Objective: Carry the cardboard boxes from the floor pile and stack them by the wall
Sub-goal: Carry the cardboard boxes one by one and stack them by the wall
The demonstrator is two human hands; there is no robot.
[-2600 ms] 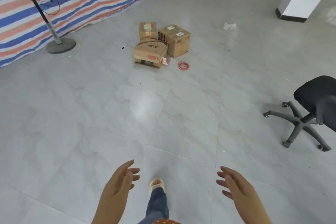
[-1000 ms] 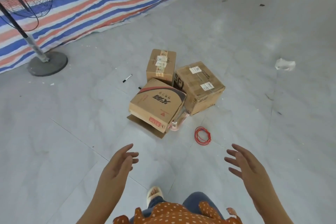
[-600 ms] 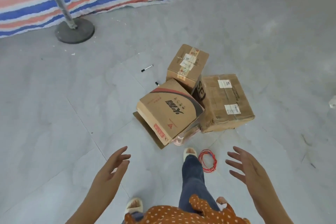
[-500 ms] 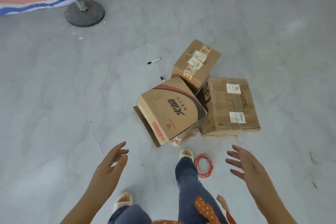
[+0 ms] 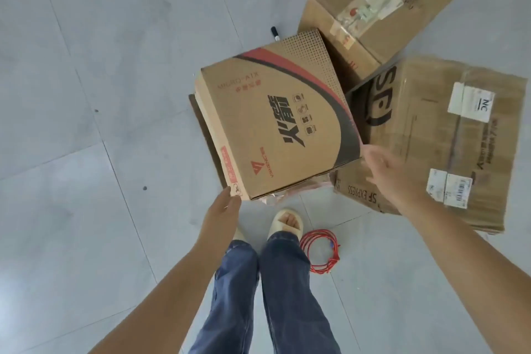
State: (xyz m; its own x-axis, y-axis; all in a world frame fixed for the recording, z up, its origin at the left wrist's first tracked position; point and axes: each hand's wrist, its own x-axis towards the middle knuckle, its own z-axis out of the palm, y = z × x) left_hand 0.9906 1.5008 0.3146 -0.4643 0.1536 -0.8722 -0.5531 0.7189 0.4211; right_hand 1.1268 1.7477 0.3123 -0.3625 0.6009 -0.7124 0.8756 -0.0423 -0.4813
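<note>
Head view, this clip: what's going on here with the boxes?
A person stands over three brown cardboard boxes on the grey tiled floor and reaches for the nearest, the tilted box with the red and black swoosh print. The left hand touches its near corner; the right hand is spread at its right edge, over the SF Express box. The taped box with labels lies behind. Nothing is lifted yet. A red cable coil lies by the feet.
</note>
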